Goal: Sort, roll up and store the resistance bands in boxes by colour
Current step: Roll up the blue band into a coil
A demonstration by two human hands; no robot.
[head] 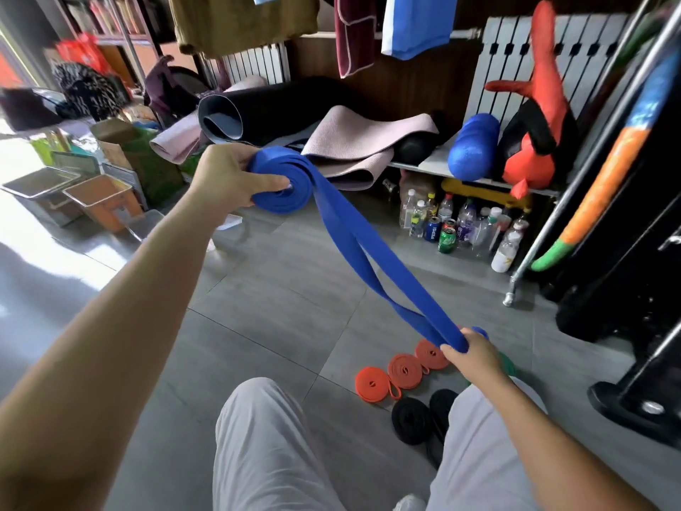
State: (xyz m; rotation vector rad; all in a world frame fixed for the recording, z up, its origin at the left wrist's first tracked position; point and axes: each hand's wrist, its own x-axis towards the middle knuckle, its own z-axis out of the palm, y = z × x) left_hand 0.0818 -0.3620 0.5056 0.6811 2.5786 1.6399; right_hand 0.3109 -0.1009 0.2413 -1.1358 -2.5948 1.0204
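Gripping one blue band [368,252], both hands are closed on it: the left hand [224,178] clasps the rolled part, thumb at its centre; the right hand [475,352] clenches the two loose strands. Three orange rolls [405,370] lie on the floor [276,307] just left of the right hand, two black rolls [411,420] below it. One green band [510,365] shows partly behind it.

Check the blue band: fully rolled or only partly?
Partly rolled. The left hand grips the blue band at its coil; the loose rest runs down to the right hand.
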